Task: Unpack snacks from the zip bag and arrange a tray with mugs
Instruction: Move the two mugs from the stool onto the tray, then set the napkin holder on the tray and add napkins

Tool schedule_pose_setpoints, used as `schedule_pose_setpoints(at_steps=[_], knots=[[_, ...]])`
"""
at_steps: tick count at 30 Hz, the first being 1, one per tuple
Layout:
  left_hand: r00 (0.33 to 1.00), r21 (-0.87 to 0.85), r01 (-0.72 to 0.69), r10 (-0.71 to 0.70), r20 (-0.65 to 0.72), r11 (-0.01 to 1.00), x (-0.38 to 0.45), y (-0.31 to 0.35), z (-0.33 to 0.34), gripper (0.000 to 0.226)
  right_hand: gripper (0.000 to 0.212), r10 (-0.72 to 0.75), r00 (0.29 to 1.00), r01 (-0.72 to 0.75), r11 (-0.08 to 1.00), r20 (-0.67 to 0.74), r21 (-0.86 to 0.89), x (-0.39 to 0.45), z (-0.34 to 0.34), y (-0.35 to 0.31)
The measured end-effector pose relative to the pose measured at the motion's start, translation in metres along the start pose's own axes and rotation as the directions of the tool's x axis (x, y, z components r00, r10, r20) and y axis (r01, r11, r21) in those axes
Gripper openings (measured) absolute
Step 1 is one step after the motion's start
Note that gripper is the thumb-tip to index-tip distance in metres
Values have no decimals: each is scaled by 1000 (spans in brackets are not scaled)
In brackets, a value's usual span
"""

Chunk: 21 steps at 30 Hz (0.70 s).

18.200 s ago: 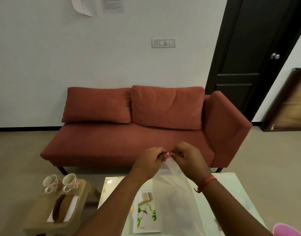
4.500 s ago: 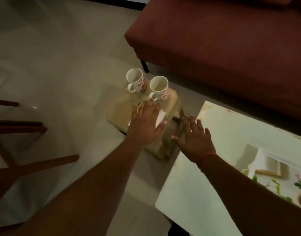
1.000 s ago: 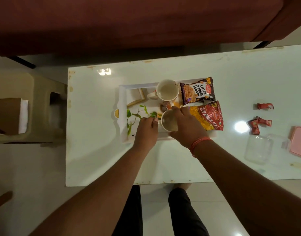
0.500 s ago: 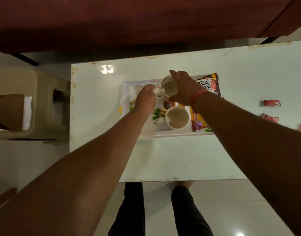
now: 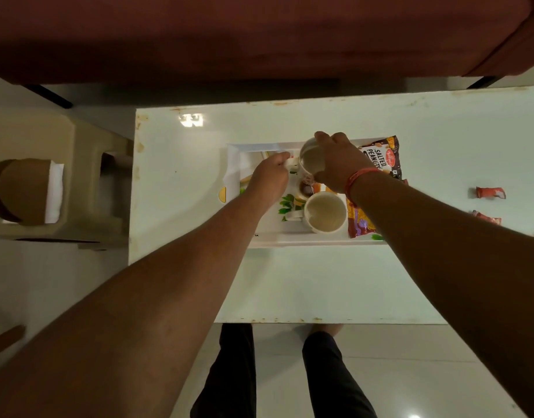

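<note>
A white tray (image 5: 234,158) with a leaf print lies on the white table (image 5: 289,282). Two white mugs stand on it. My right hand (image 5: 338,162) wraps the body of the far mug (image 5: 311,161). My left hand (image 5: 270,176) pinches that mug's handle. The near mug (image 5: 324,212) stands alone, touched by neither hand. A salted peanuts packet (image 5: 380,156) and an orange and red snack packet (image 5: 359,224) lie on the tray's right side, partly hidden by my right forearm.
Small red wrappers (image 5: 490,193) lie on the table to the right. A beige plastic stool (image 5: 87,182) stands left of the table, with a brown round item and white napkin on it. A red sofa (image 5: 259,34) runs along the far side.
Both hands have stayed on the far mug since half a second ago. One second ago they were on the near mug, which now stands released.
</note>
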<state>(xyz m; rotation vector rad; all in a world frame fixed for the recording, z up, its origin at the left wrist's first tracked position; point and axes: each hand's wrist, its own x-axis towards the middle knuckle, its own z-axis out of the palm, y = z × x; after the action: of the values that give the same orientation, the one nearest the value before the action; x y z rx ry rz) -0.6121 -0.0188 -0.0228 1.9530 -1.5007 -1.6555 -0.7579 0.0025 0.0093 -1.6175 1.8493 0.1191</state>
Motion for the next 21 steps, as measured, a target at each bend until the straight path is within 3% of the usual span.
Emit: schedule_pose_setpoints(at_steps=[4,9,18,21], knots=[[999,40,-21,20,26,999,-2,-9,-21,56,81,40,999,-40,999,-23,10,1,0,0],[993,253,-107,116,-19,961,-10,-31,-83,52,69,-83,978,55,988,-193,-147,1,4,-40],[961,478,-54,176,-213,877,-17,-100,-264,51,67,-227,974,225,966,-4,-126,45,54,-223],[904,674,-29,308,-298,738,-29,-125,-331,45,67,-281,957,287,953,70,-100,57,79,-292]])
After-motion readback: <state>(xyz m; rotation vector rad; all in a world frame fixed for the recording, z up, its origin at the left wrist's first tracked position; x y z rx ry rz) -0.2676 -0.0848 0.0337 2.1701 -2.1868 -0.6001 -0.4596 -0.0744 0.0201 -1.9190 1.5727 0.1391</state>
